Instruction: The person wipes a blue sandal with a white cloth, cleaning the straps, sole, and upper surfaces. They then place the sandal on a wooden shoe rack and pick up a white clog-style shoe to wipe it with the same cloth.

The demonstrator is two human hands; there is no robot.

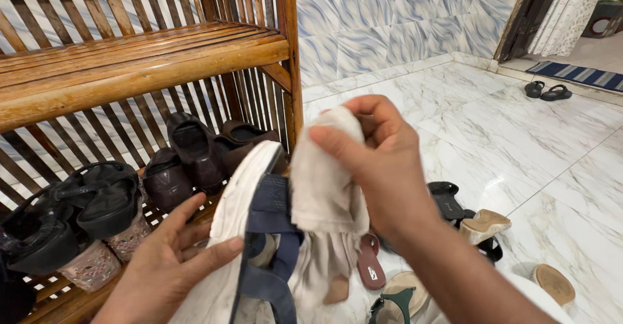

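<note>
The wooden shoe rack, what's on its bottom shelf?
On the wooden shoe rack, the bottom shelf holds black sandals and dark brown shoes. The left hand and white-soled sandal cover its front edge.

Sandal: your white-soled sandal with navy fabric straps (250, 233), tilted upright, sole edge in your left grip.
Cloth: your crumpled off-white cloth (324, 181), pinched from above, draping against the straps.
</note>
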